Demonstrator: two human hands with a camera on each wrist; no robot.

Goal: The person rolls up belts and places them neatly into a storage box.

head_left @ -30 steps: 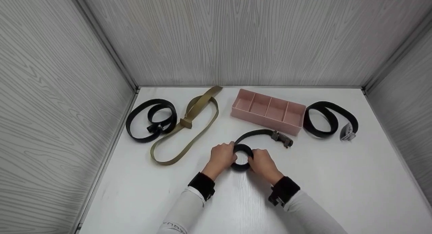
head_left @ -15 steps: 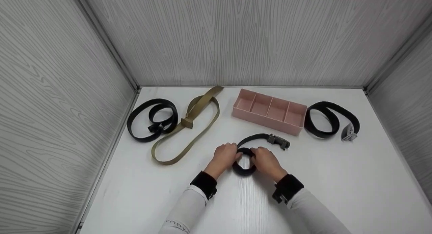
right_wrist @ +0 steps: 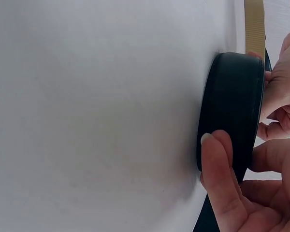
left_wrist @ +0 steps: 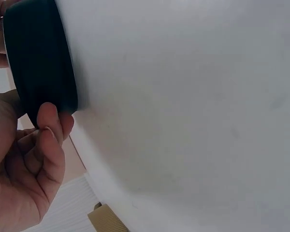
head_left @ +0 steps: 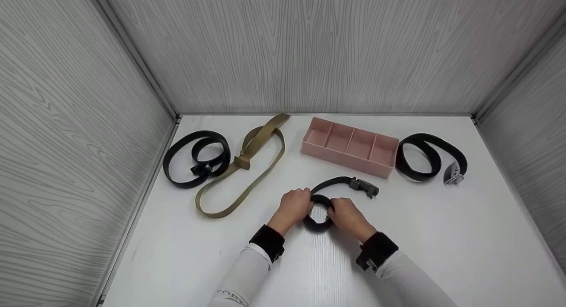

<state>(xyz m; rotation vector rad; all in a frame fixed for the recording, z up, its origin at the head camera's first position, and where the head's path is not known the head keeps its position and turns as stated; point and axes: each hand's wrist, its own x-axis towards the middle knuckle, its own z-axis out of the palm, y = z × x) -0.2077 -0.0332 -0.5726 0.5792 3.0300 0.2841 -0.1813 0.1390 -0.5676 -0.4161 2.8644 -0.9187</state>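
A black belt is wound into a ring on the white table, standing on its edge. Its free end curves away behind the ring to a dark metal buckle. My left hand pinches the ring's left side, where the tail leaves the coil. Opposite it, my right hand pinches the right side, thumb inside the ring. In the left wrist view, curled fingertips press the outer face of the belt. The right wrist view shows fingers against the smooth outer strap, its lower edge close to the table.
Behind the hands lies a pink divided tray. To its right is another black belt with a silver buckle. At left lie a tan webbing belt and a black belt. Grey wood-grain panels enclose the table.
The coiled belt has shifted slightly right and closer to the person. Its buckle end has drawn in toward the coil. Both hands keep hold of the ring.
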